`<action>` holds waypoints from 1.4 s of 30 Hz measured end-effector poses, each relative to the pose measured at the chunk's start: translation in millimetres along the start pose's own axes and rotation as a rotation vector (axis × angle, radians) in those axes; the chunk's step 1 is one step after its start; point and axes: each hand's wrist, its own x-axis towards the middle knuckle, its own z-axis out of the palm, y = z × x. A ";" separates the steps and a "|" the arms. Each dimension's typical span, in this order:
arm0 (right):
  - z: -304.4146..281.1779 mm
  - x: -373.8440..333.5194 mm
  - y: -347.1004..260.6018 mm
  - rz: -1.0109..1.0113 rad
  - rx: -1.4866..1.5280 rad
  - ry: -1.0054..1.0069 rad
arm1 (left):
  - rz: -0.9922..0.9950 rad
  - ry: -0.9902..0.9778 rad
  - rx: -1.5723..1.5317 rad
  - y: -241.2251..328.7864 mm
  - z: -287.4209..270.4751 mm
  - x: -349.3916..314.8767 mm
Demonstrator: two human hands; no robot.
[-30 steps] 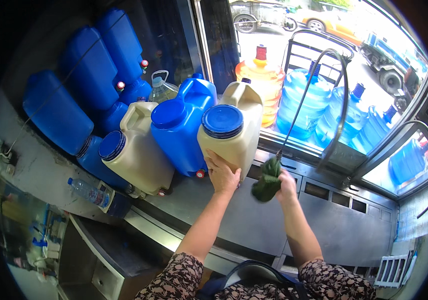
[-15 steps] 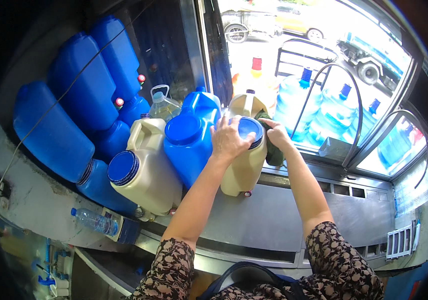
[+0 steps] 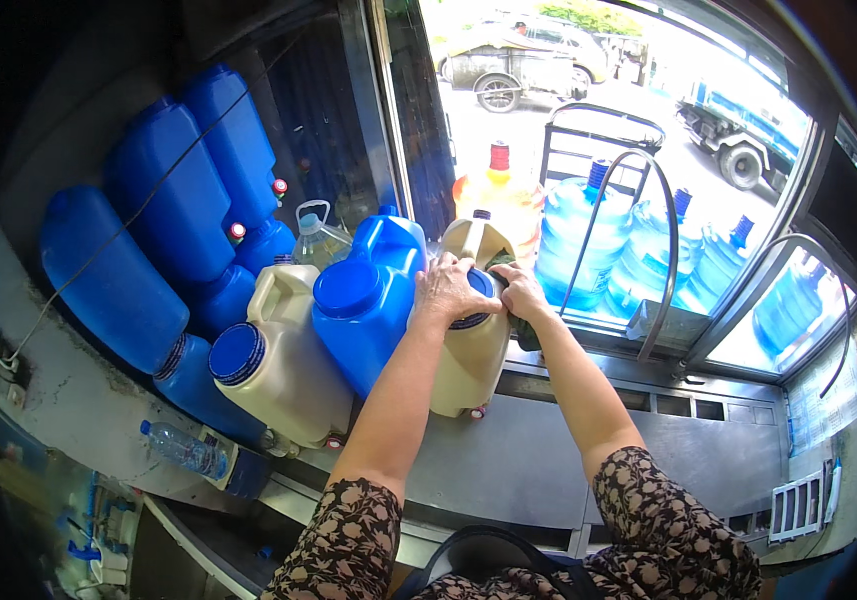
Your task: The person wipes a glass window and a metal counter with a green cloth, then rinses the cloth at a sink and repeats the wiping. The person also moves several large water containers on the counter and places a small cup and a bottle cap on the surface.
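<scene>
A cream jug with a wide blue cap stands on the metal counter. My left hand curls over the left side of the cap, with the thumb along its near edge. On the jug's right side, my right hand pinches a dark green cloth against the jug near the cap; part of the cloth is hidden under the fingers. To the left of this jug are a blue jug and another cream jug with a blue lid.
Upturned blue jugs line the left wall, with a thin cable in front. Large blue bottles and a hand truck stand outside the window. A curved metal pipe rises at the sill. A small bottle lies lower left.
The view has shifted, so the jugs sit lower and further left. My left fingers have drawn closer together over the cap. My right hand with the cloth has come nearer to it.
</scene>
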 end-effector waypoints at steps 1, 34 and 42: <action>-0.4 0.0 1.0 -0.013 0.004 0.005 | -0.002 -0.001 0.001 0.3 0.3 -0.3; -93.2 21.7 -141.8 -0.096 0.695 0.877 | 0.368 -0.023 -0.063 -10.3 -81.0 -231.5; -236.5 253.2 -175.7 -0.606 0.017 1.427 | 0.369 -0.092 -0.113 -18.3 -89.5 -223.2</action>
